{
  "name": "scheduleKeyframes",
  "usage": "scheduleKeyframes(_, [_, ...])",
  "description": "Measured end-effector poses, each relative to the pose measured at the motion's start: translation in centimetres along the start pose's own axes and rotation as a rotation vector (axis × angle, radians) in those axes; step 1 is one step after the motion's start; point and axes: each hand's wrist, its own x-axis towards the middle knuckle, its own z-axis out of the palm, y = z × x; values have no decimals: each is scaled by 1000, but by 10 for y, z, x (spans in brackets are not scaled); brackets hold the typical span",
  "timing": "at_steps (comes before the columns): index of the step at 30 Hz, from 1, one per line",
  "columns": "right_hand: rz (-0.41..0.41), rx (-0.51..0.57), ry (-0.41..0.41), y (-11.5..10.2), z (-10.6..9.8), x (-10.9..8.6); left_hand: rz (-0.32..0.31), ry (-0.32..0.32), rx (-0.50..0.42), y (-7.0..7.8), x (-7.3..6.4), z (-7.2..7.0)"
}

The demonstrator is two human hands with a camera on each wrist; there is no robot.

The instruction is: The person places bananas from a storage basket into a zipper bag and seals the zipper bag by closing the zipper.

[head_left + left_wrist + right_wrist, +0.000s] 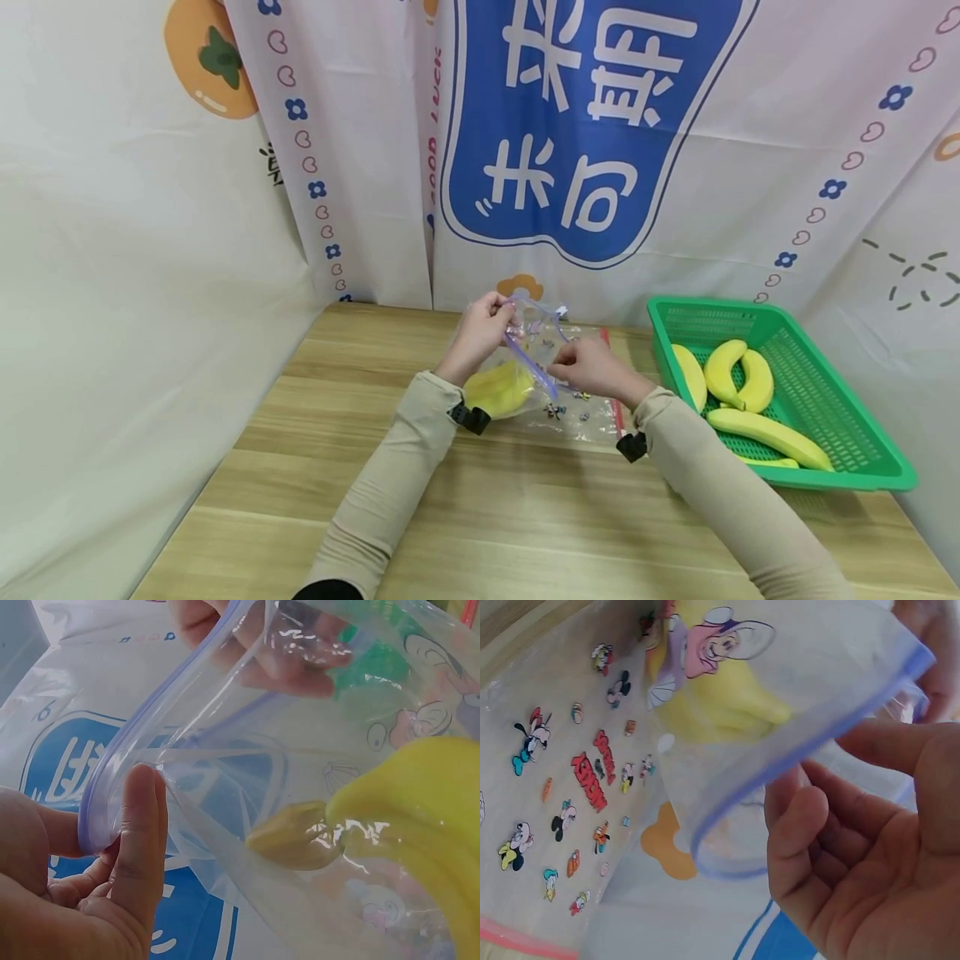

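A clear zip bag [534, 367] with a purple zip strip is held up over the table, its mouth parted. Yellow bananas [498, 390] lie inside it, and their brown stem end shows through the plastic in the left wrist view. My left hand [482, 329] pinches the bag's rim at the far upper side, thumb and fingers on the purple strip. At the mouth's right side my right hand [592, 368] has curled fingers on the rim; the right wrist view shows the strip [810, 735] running past its thumb. Cartoon prints cover the bag's plastic.
Flat on the table [480, 517] beneath lies another clear bag [592, 421] with a red strip and small cartoon prints. At the right stands a green basket [862, 400] holding several bananas [768, 433]. A printed cloth [375, 167] hangs behind the table.
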Motion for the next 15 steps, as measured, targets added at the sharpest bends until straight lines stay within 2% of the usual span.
scheduleKeyframes(6, [95,168,-34,12,-28,-9,11,13,-51,1,-1,-5])
scheduleKeyframes(12, [172,354,-14,36,-62,-15,20,25,-24,3,-1,-9])
scheduleKeyframes(15, [228,406,-12,48,-75,-19,11,34,-5,3,-1,-11])
